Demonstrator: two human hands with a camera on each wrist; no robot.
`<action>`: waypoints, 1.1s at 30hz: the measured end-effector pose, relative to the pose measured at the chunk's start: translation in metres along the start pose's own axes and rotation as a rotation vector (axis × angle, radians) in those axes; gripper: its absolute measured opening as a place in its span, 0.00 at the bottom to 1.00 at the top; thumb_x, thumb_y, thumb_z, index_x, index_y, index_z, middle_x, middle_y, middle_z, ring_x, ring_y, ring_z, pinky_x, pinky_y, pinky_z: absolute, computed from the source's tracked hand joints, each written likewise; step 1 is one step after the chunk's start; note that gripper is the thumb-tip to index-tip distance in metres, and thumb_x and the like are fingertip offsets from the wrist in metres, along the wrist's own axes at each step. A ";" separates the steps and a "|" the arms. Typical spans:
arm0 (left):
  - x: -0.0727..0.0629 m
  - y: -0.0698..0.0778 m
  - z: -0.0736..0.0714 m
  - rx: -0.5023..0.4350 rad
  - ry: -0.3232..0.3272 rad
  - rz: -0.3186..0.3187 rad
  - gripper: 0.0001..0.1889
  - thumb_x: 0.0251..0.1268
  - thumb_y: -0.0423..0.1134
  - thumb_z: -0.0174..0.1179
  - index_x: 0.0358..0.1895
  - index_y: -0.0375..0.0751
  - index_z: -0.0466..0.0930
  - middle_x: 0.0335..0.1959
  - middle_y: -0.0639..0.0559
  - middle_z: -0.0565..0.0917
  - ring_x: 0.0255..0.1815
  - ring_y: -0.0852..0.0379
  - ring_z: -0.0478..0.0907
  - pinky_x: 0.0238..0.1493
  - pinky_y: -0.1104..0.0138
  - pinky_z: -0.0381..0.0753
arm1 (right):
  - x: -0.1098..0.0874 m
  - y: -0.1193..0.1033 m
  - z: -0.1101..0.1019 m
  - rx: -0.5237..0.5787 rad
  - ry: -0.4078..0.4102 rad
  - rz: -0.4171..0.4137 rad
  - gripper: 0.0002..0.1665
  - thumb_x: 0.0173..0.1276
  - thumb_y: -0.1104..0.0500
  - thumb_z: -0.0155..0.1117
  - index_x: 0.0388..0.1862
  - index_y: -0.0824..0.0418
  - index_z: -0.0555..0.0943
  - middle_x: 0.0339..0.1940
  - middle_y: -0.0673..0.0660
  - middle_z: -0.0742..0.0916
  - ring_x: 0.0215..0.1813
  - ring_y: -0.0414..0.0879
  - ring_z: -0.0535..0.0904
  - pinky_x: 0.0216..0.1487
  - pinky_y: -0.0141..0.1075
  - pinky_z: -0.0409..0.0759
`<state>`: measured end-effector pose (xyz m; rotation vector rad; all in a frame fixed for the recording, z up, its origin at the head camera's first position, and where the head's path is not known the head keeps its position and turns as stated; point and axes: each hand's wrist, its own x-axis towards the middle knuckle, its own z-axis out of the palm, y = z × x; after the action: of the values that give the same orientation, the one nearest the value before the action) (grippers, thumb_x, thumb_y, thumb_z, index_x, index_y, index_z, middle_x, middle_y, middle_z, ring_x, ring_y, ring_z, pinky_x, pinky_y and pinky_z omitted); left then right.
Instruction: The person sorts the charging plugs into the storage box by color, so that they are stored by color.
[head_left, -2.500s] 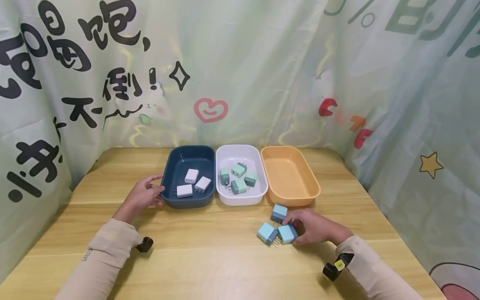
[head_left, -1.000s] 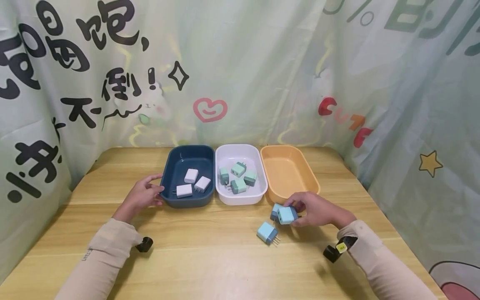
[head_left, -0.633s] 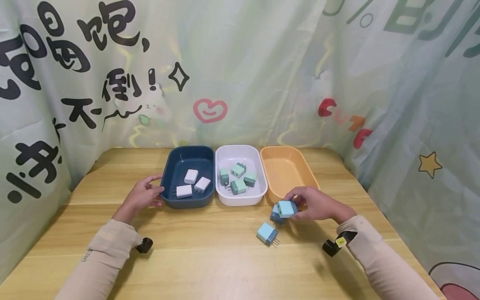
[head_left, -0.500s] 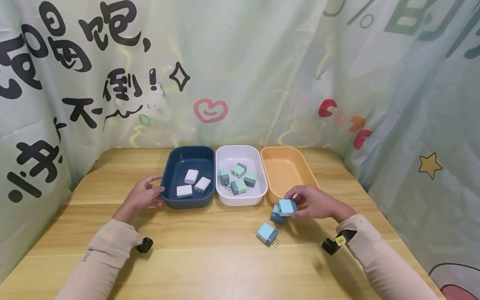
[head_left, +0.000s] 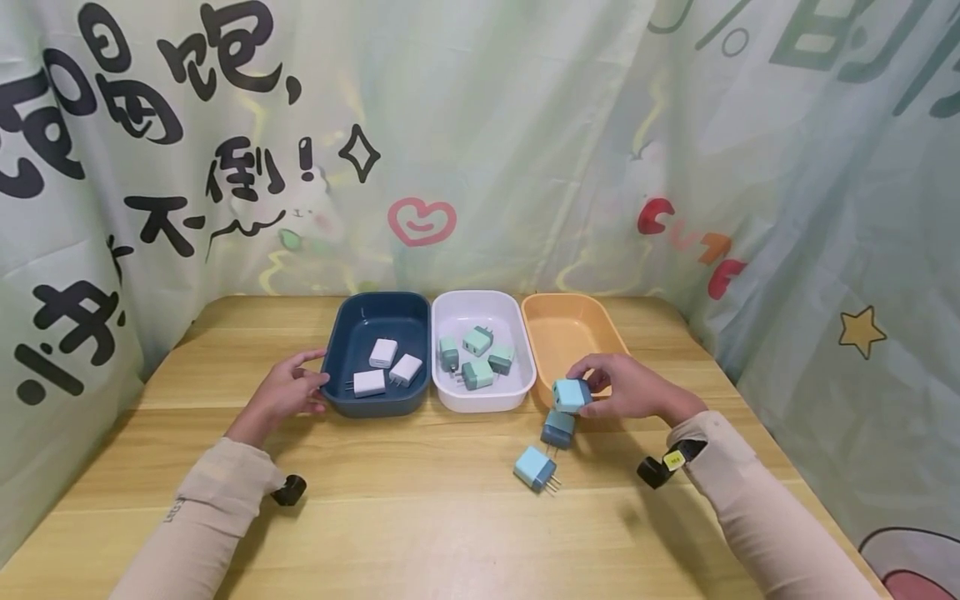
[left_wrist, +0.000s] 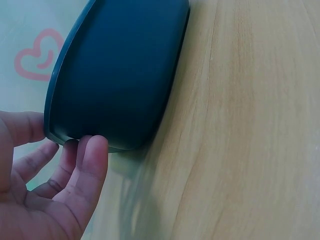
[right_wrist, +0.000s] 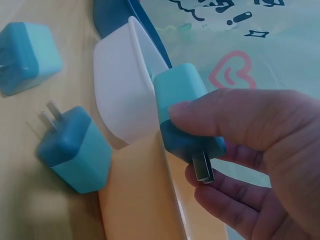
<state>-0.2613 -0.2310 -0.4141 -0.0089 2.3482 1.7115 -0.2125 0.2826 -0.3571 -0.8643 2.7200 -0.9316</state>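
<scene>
My right hand (head_left: 626,383) pinches a light-blue charger plug (head_left: 570,395) between thumb and fingers, held up at the near edge of the orange tray (head_left: 570,337). Its folded-out metal prongs point down toward the fingers in the right wrist view. Two more light-blue charger plugs lie on the table: one (head_left: 558,428) just beneath the held one, another (head_left: 535,467) nearer me. At the left, my left hand (head_left: 285,387) touches the side of the navy tray (left_wrist: 120,75) with its fingertips, fingers loosely extended.
Inside the navy tray lie three white charger plugs (head_left: 368,383). The middle white tray (head_left: 483,402) contains several mint-green charger plugs (head_left: 477,373). All three trays stand side by side on the wooden table (head_left: 420,517), in front of a printed curtain (head_left: 510,167).
My right hand has lifted one light-blue charger plug from the group on the table and carried it away from me, up to the orange tray's near edge. The left hand stays put.
</scene>
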 end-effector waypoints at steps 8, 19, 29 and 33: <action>-0.001 0.000 0.001 0.003 0.000 -0.002 0.30 0.74 0.35 0.51 0.76 0.40 0.54 0.48 0.34 0.72 0.33 0.51 0.79 0.36 0.61 0.85 | 0.009 0.006 -0.007 0.020 0.003 0.030 0.23 0.52 0.63 0.77 0.48 0.63 0.80 0.43 0.54 0.83 0.41 0.48 0.83 0.46 0.48 0.82; -0.004 0.001 0.001 -0.016 -0.013 0.002 0.30 0.74 0.34 0.50 0.76 0.38 0.52 0.50 0.33 0.71 0.33 0.52 0.79 0.36 0.61 0.85 | 0.025 0.018 -0.011 0.054 0.000 0.056 0.22 0.53 0.63 0.77 0.46 0.64 0.80 0.42 0.56 0.83 0.40 0.50 0.83 0.46 0.47 0.82; -0.001 0.001 0.000 -0.021 -0.012 0.005 0.30 0.74 0.35 0.51 0.76 0.39 0.53 0.50 0.33 0.72 0.33 0.51 0.79 0.36 0.60 0.85 | 0.039 0.026 -0.019 0.005 0.009 0.120 0.24 0.52 0.61 0.78 0.48 0.64 0.80 0.42 0.55 0.83 0.40 0.49 0.83 0.46 0.45 0.83; -0.002 0.002 0.000 -0.010 -0.016 -0.002 0.30 0.74 0.35 0.51 0.76 0.39 0.53 0.50 0.33 0.72 0.33 0.50 0.79 0.37 0.59 0.85 | 0.044 0.031 -0.020 0.013 0.006 0.147 0.24 0.52 0.63 0.78 0.47 0.65 0.80 0.42 0.56 0.83 0.40 0.50 0.83 0.46 0.44 0.82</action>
<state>-0.2596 -0.2304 -0.4124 0.0011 2.3277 1.7157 -0.2701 0.2885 -0.3574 -0.6499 2.7353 -0.9223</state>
